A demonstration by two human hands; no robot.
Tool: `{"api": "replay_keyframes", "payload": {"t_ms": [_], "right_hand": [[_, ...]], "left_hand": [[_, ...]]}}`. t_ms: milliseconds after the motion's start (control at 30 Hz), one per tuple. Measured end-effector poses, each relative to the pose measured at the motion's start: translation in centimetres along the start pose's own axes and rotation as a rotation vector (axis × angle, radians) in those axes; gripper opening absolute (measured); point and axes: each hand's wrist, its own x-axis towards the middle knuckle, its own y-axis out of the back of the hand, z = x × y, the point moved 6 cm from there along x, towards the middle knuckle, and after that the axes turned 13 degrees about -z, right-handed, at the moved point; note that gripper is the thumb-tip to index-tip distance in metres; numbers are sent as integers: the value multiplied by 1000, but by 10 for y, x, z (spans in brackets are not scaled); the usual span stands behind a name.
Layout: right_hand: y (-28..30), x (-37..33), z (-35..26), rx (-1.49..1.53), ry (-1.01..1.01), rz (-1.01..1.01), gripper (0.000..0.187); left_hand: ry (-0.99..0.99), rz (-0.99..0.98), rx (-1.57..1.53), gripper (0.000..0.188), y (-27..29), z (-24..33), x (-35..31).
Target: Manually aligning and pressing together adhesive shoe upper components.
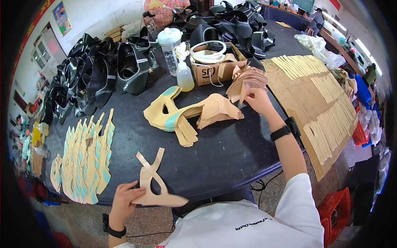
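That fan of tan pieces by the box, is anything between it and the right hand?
Nothing visible. The right hand is already at the fan of tan pieces, its fingers touching the lower edge. The cardboard box sits behind the fan, not in the way.

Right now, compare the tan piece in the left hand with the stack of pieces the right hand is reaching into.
The Y-shaped piece is single, flat, at the table's near edge, pinched by the left hand. The fanned stack holds many smaller curved pieces, farther back beside the cardboard box, with the right hand on it. Both are tan.
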Motion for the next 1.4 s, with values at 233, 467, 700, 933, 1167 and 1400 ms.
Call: {"api": "replay_keyframes", "payload": {"t_ms": [233,467,700,933,1167,1400], "right_hand": [[63,-66,-67,-158,279,380,13],[5,-150,-119,-654,977,-174,11],[-17,-144,-106,-449,519,-300,24],[-73,-130,-134,-496,602,-10,24],[-91,-157,-148,-503,647,-155,32],[-89,-162,-144,-345,629,-237,41]], "left_hand": [[-83,108,-32,29,27,23,70],[449,-108,-368,33,-11,-28,145],[276,-224,-593,16,-24,-7,157],[177,-256,-875,14,-56,21,176],[234,-297,-683,17,-64,44,179],[140,-275,-435,17,-73,53,188]]}}
